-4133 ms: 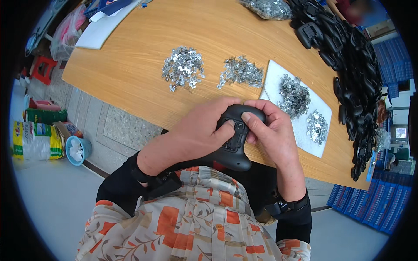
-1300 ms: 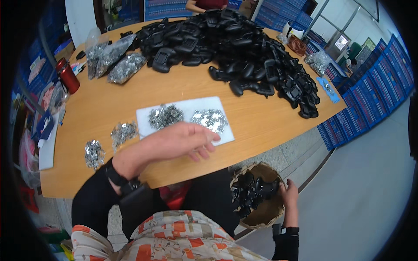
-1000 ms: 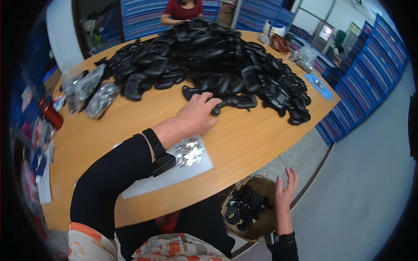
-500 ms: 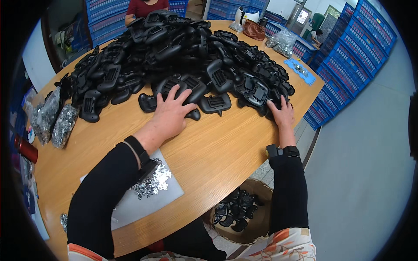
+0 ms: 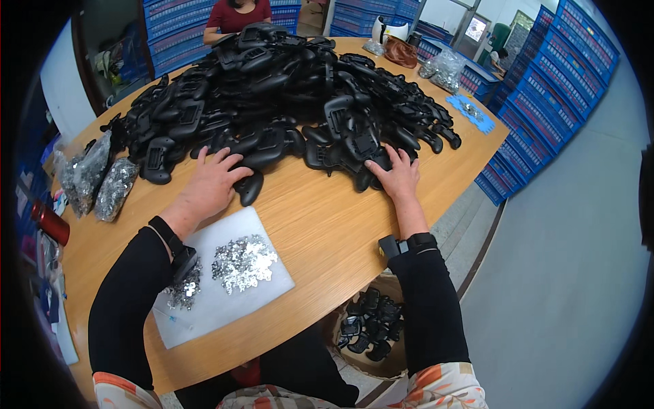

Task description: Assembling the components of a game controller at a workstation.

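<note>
A large heap of black gamepad shells [image 5: 272, 88] covers the far half of the wooden table. My left hand [image 5: 210, 187] rests at the heap's near left edge, fingers spread over the shells. By its thumb, one shell's grip [image 5: 252, 189] points toward me. Farther right, my right hand [image 5: 398, 178] lies with parted fingers against the near right side of the heap, touching a shell [image 5: 364, 144]. Neither hand is closed around anything. Each wrist wears a black strap with a small device.
A white foam sheet [image 5: 225, 307] bears small shiny metal pieces [image 5: 246, 262]. Bags of metal parts [image 5: 116, 191] and a red cylinder [image 5: 51, 223] stand left. Below the table's edge, a cardboard box [image 5: 392, 368] holds black parts. Blue crates [image 5: 545, 102] rise at right; a person [image 5: 238, 15] sits opposite.
My right hand has moved left and nearer, and shells at the heap's right front have shifted left with it. My left hand has drawn back leftward, uncovering more metal pieces on the sheet.
</note>
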`<state>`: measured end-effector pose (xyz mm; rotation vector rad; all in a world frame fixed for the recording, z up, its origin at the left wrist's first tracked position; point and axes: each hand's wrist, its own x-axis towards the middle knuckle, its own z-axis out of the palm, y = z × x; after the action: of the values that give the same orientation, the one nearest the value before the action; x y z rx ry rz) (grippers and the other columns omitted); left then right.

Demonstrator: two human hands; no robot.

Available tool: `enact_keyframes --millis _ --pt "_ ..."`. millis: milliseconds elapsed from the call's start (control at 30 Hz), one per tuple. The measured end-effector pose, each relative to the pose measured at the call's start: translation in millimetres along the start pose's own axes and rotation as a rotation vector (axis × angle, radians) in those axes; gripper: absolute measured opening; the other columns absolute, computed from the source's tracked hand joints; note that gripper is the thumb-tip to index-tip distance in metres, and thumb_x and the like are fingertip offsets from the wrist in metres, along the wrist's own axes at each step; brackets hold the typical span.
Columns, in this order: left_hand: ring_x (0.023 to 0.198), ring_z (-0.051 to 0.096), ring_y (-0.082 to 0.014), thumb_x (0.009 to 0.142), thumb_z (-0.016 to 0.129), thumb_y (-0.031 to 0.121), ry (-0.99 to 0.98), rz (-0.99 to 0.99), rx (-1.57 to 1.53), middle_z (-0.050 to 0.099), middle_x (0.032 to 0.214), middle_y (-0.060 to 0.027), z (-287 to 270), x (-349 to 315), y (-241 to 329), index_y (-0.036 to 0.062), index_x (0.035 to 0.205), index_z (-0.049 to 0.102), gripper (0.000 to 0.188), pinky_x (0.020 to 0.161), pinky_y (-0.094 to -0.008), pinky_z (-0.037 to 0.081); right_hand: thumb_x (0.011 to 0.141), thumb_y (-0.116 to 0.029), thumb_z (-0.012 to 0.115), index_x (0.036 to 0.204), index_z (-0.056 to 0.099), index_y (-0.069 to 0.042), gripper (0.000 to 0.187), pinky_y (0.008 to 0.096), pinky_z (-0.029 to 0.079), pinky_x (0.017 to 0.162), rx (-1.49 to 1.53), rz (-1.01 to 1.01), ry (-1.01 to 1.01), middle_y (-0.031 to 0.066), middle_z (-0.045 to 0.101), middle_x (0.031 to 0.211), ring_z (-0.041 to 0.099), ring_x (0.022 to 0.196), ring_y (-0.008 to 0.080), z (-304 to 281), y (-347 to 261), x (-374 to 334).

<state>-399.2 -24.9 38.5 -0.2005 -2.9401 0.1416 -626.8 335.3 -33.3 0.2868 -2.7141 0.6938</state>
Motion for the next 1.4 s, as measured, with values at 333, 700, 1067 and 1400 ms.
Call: enact_keyframes --millis 333,700,1067,1400 --pt "0.147 0.037 -0.0308 0.084 0.06 0.002 -0.056 -0.289 0.02 0.058 0.14 -0.0081 -2 -57 -80 0.0133 0.132 0.062 0.049 0.118 -0.0636 0.025 0.077 -0.063 0.077 0.147 0.055 -0.029 0.081 0.0631 0.022 0.117 0.0 0.026 -0.021 0.011 0.042 0.156 0.024 0.148 0.0458 21 -75 -28" --pt "0.124 0.051 -0.0369 0.08 0.071 0.016 0.359 0.066 -0.249 0.056 0.128 -0.0161 -30 -7 16 0.0095 0.122 0.062 0.043 0.102 -0.0485 0.043 0.074 -0.031 0.081 0.145 0.054 -0.037 0.076 0.0677 0.022 0.116 0.092 -0.141 -0.138 0.0104 0.039 0.153 0.025 0.146 0.0485 38 -154 -68" --pt "0.143 0.043 -0.0327 0.083 0.077 0.019 -0.055 0.006 -0.355 0.044 0.154 -0.016 -26 -1 -4 0.0209 0.15 0.046 0.073 0.112 -0.0512 0.04 0.088 -0.04 0.074 0.148 0.052 -0.02 0.067 0.0443 0.041 0.113 0.538 -0.443 -0.313 0.0192 0.036 0.161 0.043 0.142 0.0431 35 -154 -72" --pt "0.121 0.059 -0.0381 0.101 0.061 0.026 0.277 -0.096 -0.365 0.059 0.134 -0.018 -17 -19 -55 0.014 0.143 0.056 0.045 0.103 -0.0432 0.05 0.091 -0.021 0.073 0.146 0.053 -0.011 0.06 0.0397 0.043 0.111 0.456 -0.448 -0.282 0.0204 0.036 0.161 0.046 0.142 0.0376 7 -128 -105"
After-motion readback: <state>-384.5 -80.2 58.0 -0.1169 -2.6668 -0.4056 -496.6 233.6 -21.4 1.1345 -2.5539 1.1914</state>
